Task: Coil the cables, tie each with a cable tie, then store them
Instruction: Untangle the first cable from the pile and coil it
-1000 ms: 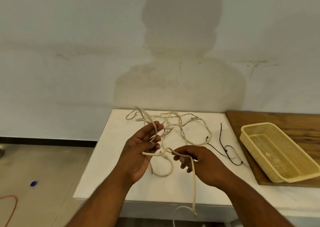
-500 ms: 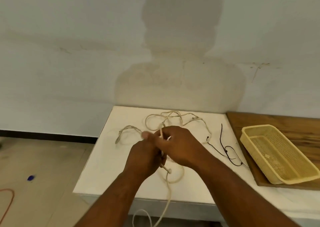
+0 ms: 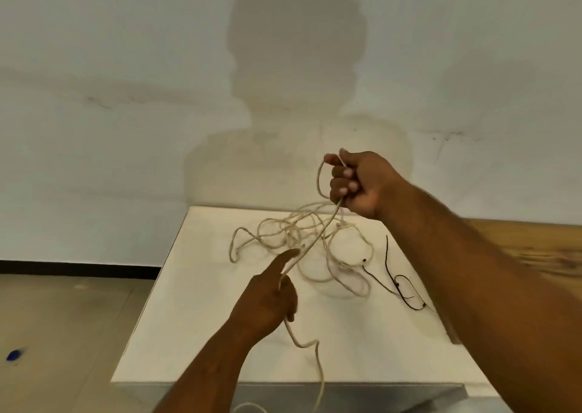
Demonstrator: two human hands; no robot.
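Note:
A long beige cable (image 3: 283, 233) lies in a loose tangle on the white table (image 3: 195, 318). My right hand (image 3: 359, 182) is raised above the table's far side, fist shut on a small loop of this cable. From there a taut strand runs down to my left hand (image 3: 267, 299), which grips it low over the table with the forefinger pointing forward. Below my left hand the cable's tail hangs over the table's front edge. A thin black cable (image 3: 396, 282) lies on the table to the right, under my right forearm.
A wooden board (image 3: 535, 239) adjoins the table on the right, mostly hidden by my right arm. A plain wall stands right behind the table. The floor lies to the left, with a small blue object (image 3: 14, 355) on it.
My hands were together over the table. Now my right hand has lifted up and back with the cable, drawing a strand taut, while my left hand stays low. The yellow basket is out of sight.

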